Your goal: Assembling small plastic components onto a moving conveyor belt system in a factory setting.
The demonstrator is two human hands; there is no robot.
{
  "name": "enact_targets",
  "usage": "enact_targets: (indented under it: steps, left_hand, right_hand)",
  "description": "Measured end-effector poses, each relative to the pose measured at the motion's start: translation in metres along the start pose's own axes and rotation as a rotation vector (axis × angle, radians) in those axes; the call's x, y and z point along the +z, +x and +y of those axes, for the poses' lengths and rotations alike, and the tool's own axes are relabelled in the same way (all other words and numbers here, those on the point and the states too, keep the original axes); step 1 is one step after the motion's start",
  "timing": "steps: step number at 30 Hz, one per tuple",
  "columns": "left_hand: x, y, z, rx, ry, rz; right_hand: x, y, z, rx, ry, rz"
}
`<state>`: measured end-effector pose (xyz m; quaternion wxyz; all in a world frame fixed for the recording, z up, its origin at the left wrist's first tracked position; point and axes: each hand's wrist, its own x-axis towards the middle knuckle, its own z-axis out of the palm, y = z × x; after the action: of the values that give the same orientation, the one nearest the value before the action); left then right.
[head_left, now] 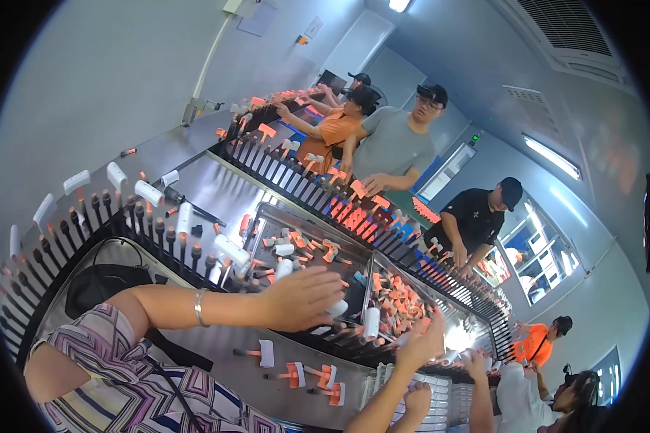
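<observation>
Bench (296,348) lies below: left hand (305,296), nearly flat, beside white handle (337,308); right hand (422,339) part-open (grips unclear). Both should clear pegs (171,245).

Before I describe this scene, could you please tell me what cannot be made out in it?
In the head view:
Left hand: its palm and grip are hidden by the back of the hand, so whether it holds the white rounded piece beneath its fingers is unclear.
Right hand: its fingers are blurred, so any hold is unclear.
Heaped small orange parts: overlapping and too small to count.
Ribbed whitish stack: partly hidden by the right forearm.
</observation>
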<state>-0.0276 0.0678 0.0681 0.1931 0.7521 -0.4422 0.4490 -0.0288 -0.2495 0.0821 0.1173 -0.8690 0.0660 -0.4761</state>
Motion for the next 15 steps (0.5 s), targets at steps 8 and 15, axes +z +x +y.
enact_targets:
  steps: [8, 15]
  left_hand:
    - [0.084, 0.038, 0.005, 0.126, -0.219, -0.047]
    - [0.118, -0.014, 0.008, -0.235, 0.129, -0.237]
  right_hand:
    - [0.058, -0.048, 0.015, -0.211, 0.212, -0.377]
    - [0.003, -0.007, -0.019, -0.160, 0.067, 0.168]
